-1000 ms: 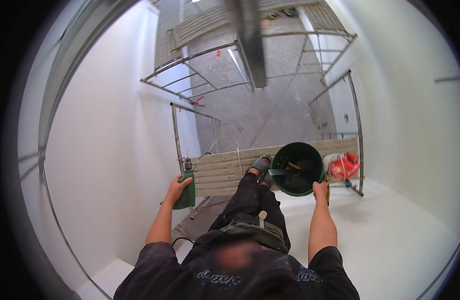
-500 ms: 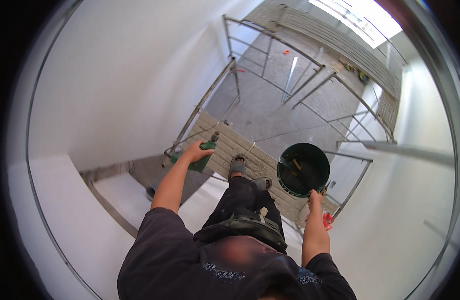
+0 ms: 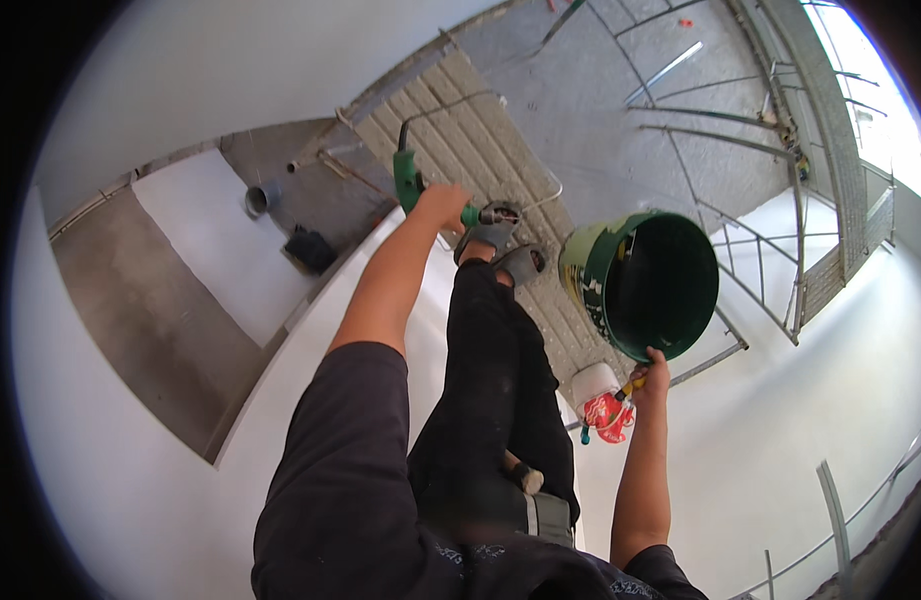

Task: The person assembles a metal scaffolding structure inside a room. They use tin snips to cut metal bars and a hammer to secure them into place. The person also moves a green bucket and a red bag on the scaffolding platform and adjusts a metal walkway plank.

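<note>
Green drill [image 3: 410, 185] sitting at 11 o'clock of frame centre, cord running up from its top. Left hand [image 3: 442, 205] closing fully around its grip, arm extended. Green bucket [image 3: 642, 283] hanging at 2 o'clock, mouth tilting toward the camera, inside dark. Right hand [image 3: 652, 377] gripping at the bucket's lower rim; a yellow handle showing in the fist, exact hold unclear. Red-and-white container [image 3: 602, 405] lying just beside that hand at its 9 o'clock. Both feet [image 3: 500, 245] resting on the slatted scaffold platform [image 3: 480, 120] between drill and bucket.
</note>
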{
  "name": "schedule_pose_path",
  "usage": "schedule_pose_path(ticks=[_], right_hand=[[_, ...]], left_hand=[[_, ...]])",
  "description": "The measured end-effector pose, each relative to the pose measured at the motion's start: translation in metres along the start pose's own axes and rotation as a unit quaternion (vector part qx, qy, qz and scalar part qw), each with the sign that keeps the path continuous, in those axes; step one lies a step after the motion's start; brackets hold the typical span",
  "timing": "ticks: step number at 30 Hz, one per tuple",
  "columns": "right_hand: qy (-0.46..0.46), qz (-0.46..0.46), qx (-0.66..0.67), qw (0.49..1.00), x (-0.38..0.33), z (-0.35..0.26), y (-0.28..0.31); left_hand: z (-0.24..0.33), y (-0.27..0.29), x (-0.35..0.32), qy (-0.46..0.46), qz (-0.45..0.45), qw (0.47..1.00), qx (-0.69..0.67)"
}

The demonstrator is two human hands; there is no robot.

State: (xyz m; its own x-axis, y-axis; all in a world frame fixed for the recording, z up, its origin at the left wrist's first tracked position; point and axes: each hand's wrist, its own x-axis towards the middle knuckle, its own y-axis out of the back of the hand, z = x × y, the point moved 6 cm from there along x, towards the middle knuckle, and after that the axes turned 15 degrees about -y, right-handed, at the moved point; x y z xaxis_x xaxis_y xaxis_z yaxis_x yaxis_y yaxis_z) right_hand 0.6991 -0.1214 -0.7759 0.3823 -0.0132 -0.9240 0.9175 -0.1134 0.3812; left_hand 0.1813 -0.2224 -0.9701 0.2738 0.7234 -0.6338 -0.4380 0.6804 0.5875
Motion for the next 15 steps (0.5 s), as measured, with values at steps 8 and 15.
schedule_pose_path(ticks=[8, 15], right_hand=[[-0.005, -0.019, -0.031, 0.999, 0.030, 0.004, -0.072], [-0.009, 0.008, -0.056, 0.998, 0.040, 0.001, -0.095]], left_hand=[[-0.078, -0.128, 0.100, -0.058, -0.144, 0.960, 0.234], [-0.117, -0.161, 0.139, -0.061, -0.206, 0.920, 0.326]])
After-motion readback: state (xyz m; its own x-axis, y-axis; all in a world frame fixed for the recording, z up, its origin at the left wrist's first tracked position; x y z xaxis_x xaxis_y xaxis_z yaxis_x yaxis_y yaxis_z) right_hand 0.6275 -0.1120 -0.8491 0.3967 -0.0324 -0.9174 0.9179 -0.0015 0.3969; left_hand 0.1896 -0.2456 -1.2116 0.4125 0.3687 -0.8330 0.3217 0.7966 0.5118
